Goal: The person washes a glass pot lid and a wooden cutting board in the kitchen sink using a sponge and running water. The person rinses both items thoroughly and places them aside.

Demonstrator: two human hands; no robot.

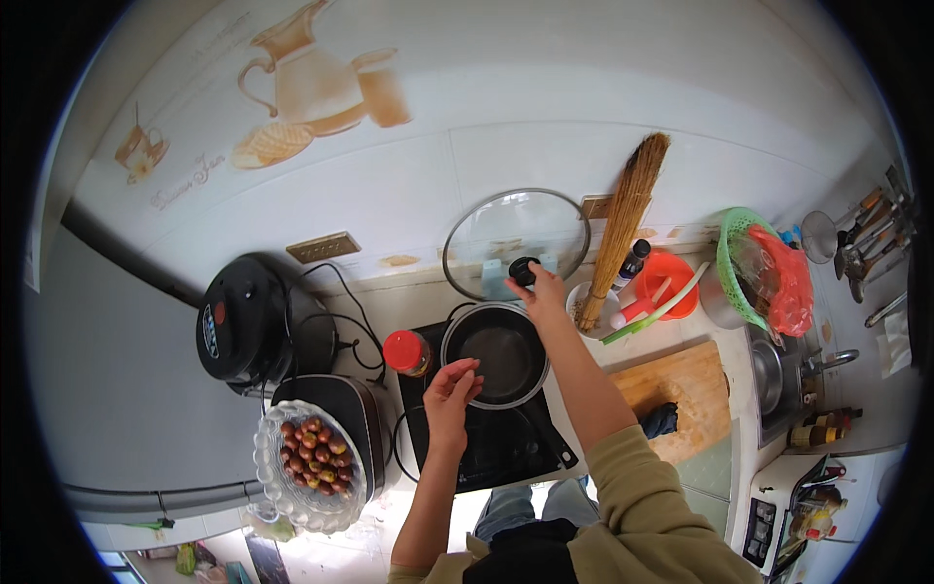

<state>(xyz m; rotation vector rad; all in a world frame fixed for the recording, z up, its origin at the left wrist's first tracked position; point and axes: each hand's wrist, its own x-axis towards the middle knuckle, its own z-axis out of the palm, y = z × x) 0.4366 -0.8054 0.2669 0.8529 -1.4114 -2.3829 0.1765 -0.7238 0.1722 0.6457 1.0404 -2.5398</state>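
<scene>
My right hand (546, 296) is at the black knob (524, 271) of a round glass lid (514, 226), thumb and fingers on either side; whether they grip it is unclear. The lid stands on edge against the tiled wall. Over the near-left rim of a dark cooking pot (503, 358) hovers my left hand (451, 401), fingers loosely bent and nothing visible in them. Only the dark inside shows in the pot, which sits on a black cooktop (503, 445). Left of the pot is a red-lidded jar (407, 353).
On the left are a black electric cooker (252, 321) with cords and a glass bowl (266, 445) of round reddish-brown fruit. At right stand a bundled straw brush (626, 226), a dark bottle (633, 264), an orange basin (675, 292), a wooden cutting board (693, 387) and a sink (767, 379).
</scene>
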